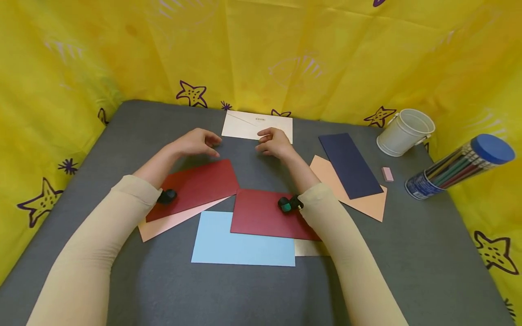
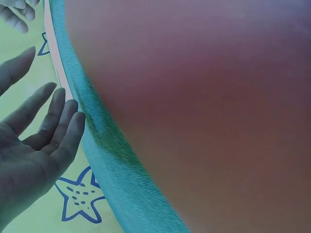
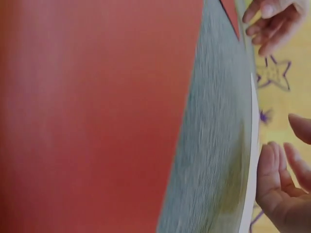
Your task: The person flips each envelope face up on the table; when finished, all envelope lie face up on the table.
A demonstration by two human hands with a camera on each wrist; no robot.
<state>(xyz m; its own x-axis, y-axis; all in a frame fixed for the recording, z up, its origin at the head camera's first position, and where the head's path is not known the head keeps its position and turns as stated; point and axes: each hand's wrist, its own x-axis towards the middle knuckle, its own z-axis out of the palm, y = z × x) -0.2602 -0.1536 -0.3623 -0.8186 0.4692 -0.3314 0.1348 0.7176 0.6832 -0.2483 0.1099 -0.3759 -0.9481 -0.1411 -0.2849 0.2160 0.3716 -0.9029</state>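
Observation:
My left hand hovers above the grey table, just past a red envelope lying on a pale pink one. Its fingers are loosely bent and hold nothing, as the left wrist view of that hand also shows. Opposite it, my right hand hangs relaxed with nothing in its fingers, overlapping the near edge of a cream envelope in the head view. Below my right wrist, a second red envelope covers parts of a light blue envelope and a beige one.
To the right, a navy envelope lies across a peach one. Beyond them are a pink eraser, a white bucket and a tilted-looking pencil tub with a blue lid. Yellow patterned cloth hangs around the table.

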